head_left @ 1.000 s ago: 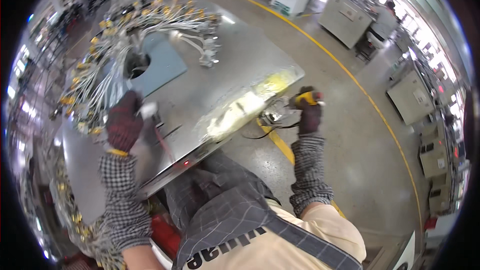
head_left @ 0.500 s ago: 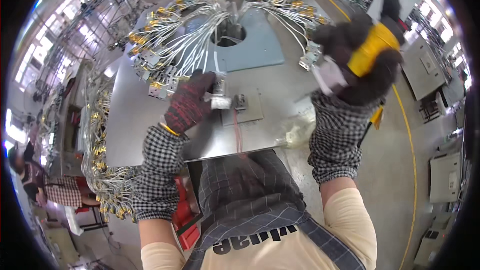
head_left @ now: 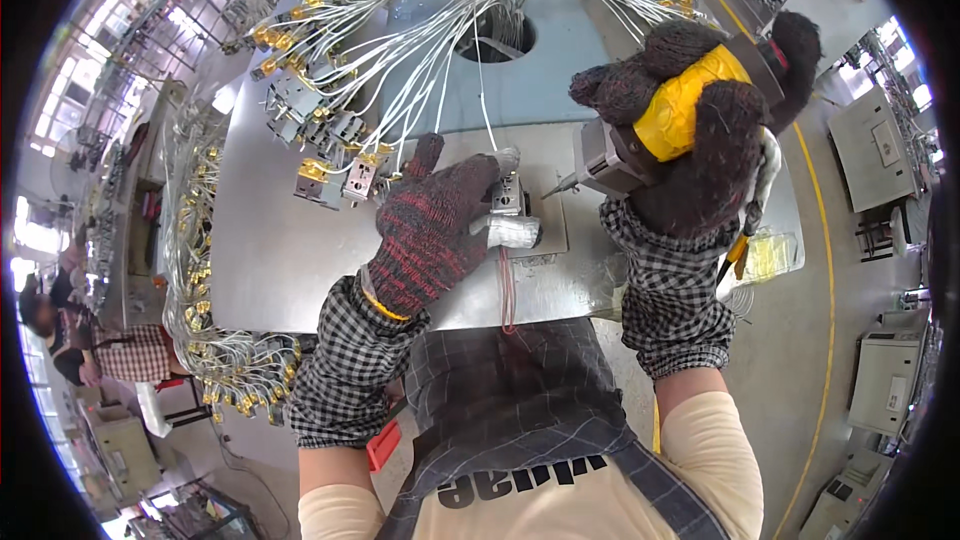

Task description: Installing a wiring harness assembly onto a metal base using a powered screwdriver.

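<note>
My left hand, in a dark red knitted glove with white-wrapped fingertips, pinches a small metal connector on a thin plate near the table's front. One white cable runs from the connector towards the bundle behind. My right hand, in a dark glove, is closed around an electric screwdriver with a grey head and yellow wrapping. Its bit points left, just right of the connector and apart from it. Several metal connectors on white cables lie left of my left hand.
White cables with yellow ends fan out over a blue-grey board with a round hole. The metal table has more cables hanging at its left side. Thin red wires hang over the front edge. A clear plastic bag lies right.
My left hand has moved right and brought the connector down onto the plate. My right hand has turned the screwdriver and moved it left, its bit now beside the connector.
</note>
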### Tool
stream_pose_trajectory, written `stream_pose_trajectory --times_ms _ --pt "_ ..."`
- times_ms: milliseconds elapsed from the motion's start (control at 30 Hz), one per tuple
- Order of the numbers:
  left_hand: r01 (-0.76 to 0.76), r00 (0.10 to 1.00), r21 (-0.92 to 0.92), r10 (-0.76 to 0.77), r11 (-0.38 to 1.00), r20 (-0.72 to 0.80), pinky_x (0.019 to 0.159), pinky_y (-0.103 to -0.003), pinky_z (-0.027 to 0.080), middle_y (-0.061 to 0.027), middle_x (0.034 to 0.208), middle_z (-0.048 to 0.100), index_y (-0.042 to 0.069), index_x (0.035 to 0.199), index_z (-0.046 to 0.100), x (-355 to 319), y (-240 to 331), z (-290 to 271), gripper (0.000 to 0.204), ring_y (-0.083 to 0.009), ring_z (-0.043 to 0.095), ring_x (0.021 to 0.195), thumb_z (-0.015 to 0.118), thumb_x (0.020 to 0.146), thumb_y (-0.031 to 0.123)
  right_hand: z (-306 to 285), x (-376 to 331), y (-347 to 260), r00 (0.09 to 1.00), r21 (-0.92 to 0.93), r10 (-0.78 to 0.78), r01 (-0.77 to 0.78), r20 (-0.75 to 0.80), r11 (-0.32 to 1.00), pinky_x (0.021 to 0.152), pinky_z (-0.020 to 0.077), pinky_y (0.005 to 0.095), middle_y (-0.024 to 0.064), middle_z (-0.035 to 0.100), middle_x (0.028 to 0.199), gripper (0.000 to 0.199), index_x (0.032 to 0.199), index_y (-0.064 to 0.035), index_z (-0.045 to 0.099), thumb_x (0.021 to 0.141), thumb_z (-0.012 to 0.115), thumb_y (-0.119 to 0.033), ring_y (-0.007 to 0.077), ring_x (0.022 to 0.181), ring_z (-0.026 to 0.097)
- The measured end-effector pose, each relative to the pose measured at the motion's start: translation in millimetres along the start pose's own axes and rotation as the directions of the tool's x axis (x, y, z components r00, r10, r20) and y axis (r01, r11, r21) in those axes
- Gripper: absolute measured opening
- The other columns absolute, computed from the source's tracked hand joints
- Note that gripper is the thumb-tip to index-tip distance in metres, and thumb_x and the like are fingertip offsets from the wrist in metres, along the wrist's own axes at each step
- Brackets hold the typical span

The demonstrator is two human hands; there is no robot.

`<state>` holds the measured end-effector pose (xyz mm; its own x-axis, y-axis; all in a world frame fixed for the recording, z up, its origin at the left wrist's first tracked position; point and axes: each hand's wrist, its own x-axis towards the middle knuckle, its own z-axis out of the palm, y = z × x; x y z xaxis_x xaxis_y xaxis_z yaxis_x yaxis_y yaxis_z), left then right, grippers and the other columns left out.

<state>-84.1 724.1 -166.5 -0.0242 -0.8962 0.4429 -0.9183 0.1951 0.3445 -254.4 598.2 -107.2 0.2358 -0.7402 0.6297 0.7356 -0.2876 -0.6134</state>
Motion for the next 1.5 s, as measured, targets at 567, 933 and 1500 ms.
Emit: stream_pose_trajectory --times_ms 567,933,1500 --pt "0.128 0.986 0.071 -0.135 0.989 0.097 0.100 -0.047 0.043 -0.0082 0.094 0.066 0.007 0.116 0.057 3 22 -7 0.053 -0.0278 0.065 0.093 0.076 0.070 0.026 32 -19 0 0.999 -0.035 0.002 -0.001 0.040 0.999 0.073 0.0590 0.0483 0.0134 0.062 0.102 0.084 0.146 -0.0216 0.020 0.083 0.075 -0.022 0.0259 0.078 0.066" --pt "-0.128 0.984 0.484 0.050 0.866 0.169 0.108 -0.047 0.035 -0.0125 0.125 0.059 0.006 0.130 0.053 -20 -12 -55 0.069 -0.0307 0.051 0.122 0.075 0.072 0.038 37 -20 2 0.996 -0.120 -0.044 0.053 0.077 0.991 0.072 0.0590 0.0485 0.0134 0.062 0.102 0.083 0.145 -0.0213 0.021 0.083 0.076 -0.023 0.0254 0.080 0.066" --pt "0.236 0.971 0.016 -0.236 0.972 0.038 0.083 -0.043 0.049 -0.0130 0.108 0.061 0.010 0.119 0.060 -31 20 -5 0.051 -0.0315 0.061 0.098 0.078 0.075 0.030 34 -20 2 0.991 -0.417 -0.044 0.094 0.126 0.904 0.070 0.0610 0.0440 0.0162 0.062 0.102 0.077 0.145 -0.0186 0.025 0.085 0.073 -0.013 0.0274 0.083 0.067"
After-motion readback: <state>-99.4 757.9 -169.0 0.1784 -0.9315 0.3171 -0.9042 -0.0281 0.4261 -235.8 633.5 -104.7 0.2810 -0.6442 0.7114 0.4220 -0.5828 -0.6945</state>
